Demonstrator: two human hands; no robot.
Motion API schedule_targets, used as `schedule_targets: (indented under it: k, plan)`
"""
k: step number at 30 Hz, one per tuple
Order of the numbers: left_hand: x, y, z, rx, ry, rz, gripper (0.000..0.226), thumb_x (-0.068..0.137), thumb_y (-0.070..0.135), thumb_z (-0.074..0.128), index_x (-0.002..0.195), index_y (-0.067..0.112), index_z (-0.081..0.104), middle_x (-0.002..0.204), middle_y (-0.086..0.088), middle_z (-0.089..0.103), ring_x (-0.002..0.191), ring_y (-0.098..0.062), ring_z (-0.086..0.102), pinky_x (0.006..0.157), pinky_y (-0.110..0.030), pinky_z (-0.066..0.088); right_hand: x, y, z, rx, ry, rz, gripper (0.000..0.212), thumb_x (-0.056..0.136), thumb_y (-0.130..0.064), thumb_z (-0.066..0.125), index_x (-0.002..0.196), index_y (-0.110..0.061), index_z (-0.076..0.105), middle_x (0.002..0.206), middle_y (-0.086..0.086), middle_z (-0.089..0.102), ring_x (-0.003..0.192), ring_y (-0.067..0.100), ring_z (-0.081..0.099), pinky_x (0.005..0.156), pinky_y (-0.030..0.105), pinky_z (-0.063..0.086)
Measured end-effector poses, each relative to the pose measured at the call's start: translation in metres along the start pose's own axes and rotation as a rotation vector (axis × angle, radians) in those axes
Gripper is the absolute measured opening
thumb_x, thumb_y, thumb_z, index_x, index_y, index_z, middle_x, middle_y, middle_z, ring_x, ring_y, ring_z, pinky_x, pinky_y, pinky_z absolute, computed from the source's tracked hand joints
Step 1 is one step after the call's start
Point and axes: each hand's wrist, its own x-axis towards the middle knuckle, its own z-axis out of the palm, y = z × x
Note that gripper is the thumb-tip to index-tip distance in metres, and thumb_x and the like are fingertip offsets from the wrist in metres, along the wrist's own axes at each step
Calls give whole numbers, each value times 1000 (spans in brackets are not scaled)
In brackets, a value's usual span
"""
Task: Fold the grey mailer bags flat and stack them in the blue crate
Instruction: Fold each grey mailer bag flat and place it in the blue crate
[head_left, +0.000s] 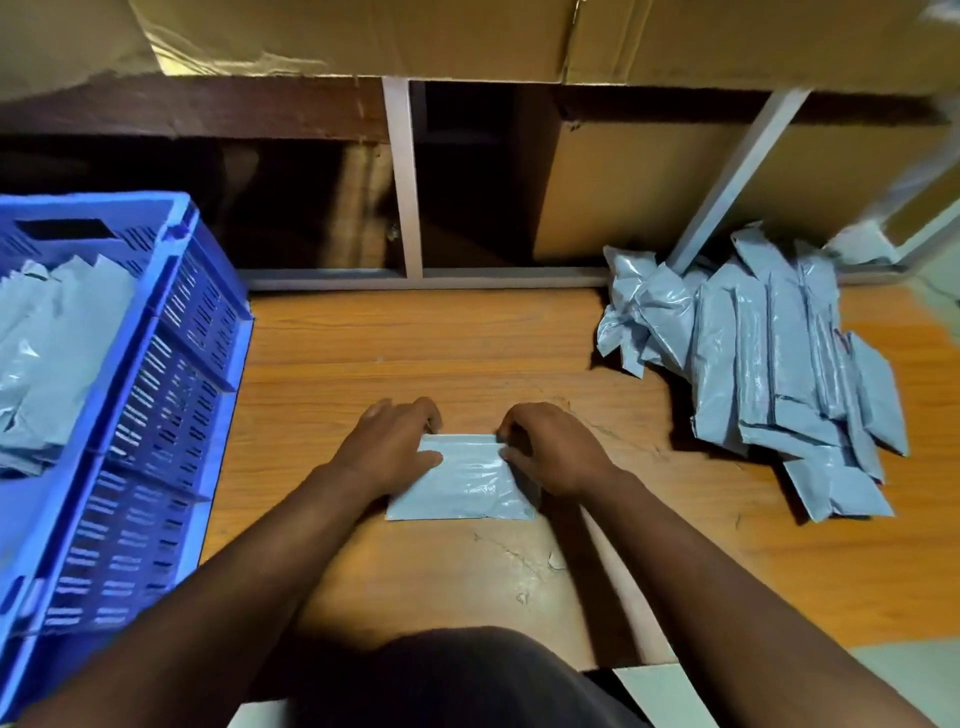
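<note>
1. Centre of the frame, nearest the viewer: a grey bag (464, 480) lies on the wooden board (415, 353), already squared into a flat rectangle. The fold in hand looks close to finished, though the bag has not yet gone to the crate.

2. Both forearms reach in from the bottom edge. The left hand (390, 447) is curled over the bag's upper left corner, fingers bent and pinching its top edge. The right hand (550, 449) mirrors it at the upper right corner, fingers also tucked onto that edge. Each hand is nearly closed on the bag and presses it to the board.

3. At the left edge, the blue crate (171, 374) stands just beside the board and already holds a layer of folded bags (47, 353). It appears partly filled.

4. At the right, further back, a loose pile (769, 364) of bags waits on the board, some crumpled, some lying in rows. Judging by that heap, a good share of the job remains.
</note>
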Motion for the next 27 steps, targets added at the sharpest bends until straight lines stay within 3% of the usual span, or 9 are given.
schedule_targets:
  k: [4, 6, 8, 14, 16, 19, 22, 25, 27]
  plan:
    - [10, 8, -22, 126, -178, -13, 36, 85, 42, 77, 115, 33, 59, 99, 15, 61, 110, -16, 56, 103, -34, 27, 6, -11, -15, -11, 11, 27, 42, 89, -41, 73, 126, -22, 63, 121, 2, 63, 109, 24, 60, 86, 39, 52]
    - [9, 8, -26, 148, -166, 30, 16, 87, 42, 75, 98, 35, 66, 96, 19, 63, 107, -13, 60, 96, -34, 26, 5, -10, -14, -138, -102, -9, 59, 84, -58, 71, 130, -23, 64, 124, 3, 61, 113, 25, 56, 87, 39, 49]
    - [5, 8, -31, 92, -88, 45, 12, 88, 41, 75, 94, 33, 69, 98, 19, 63, 107, -13, 60, 98, -36, 28, 3, -11, -16, -187, -154, 2, 50, 84, -55, 75, 121, -22, 67, 118, 4, 66, 107, 26, 58, 77, 35, 42]
    - [-14, 13, -34, 138, 353, 177, 18, 86, 31, 78, 97, 32, 63, 101, 13, 66, 112, -15, 56, 119, -41, 12, -10, -20, -25, -116, 375, -96, 21, 79, -16, 73, 98, -19, 65, 100, 1, 66, 93, 26, 59, 74, 40, 45]
    - [-20, 6, -18, 160, 391, 221, 23, 81, 24, 80, 93, 30, 61, 94, 13, 65, 103, -16, 61, 119, -44, 15, -15, -23, -15, -113, 384, -100, 24, 76, -9, 68, 96, -20, 63, 100, 1, 67, 93, 26, 60, 75, 41, 47]
    - [-31, -2, 20, 134, 297, 200, 23, 81, 30, 78, 94, 31, 59, 96, 15, 60, 101, -17, 62, 117, -43, 19, -25, -7, 11, -136, 154, -105, 38, 79, -18, 61, 117, -19, 62, 122, 4, 65, 112, 28, 60, 94, 41, 47]
    - [-40, -1, 44, 74, 326, 169, 21, 87, 46, 62, 101, 30, 63, 103, 14, 58, 104, -15, 58, 109, -36, 29, -34, 13, 13, -54, -64, -53, 71, 76, -36, 54, 145, -20, 50, 160, 0, 42, 151, 21, 29, 125, 44, 16]
    - [-34, 5, 44, 10, 416, 124, 27, 96, 44, 49, 107, 26, 65, 110, 11, 62, 108, -17, 58, 96, -33, 40, -28, 9, 10, -59, 29, -10, 73, 85, -45, 37, 154, -21, 44, 166, -1, 34, 157, 21, 19, 127, 46, 1]
    - [-18, 11, 44, 15, 439, 114, 37, 101, 38, 42, 122, 19, 66, 132, 1, 62, 127, -24, 55, 108, -36, 38, -14, -7, 17, -72, 134, 18, 64, 95, -37, 31, 155, -18, 41, 165, 3, 36, 156, 25, 22, 128, 47, 6]
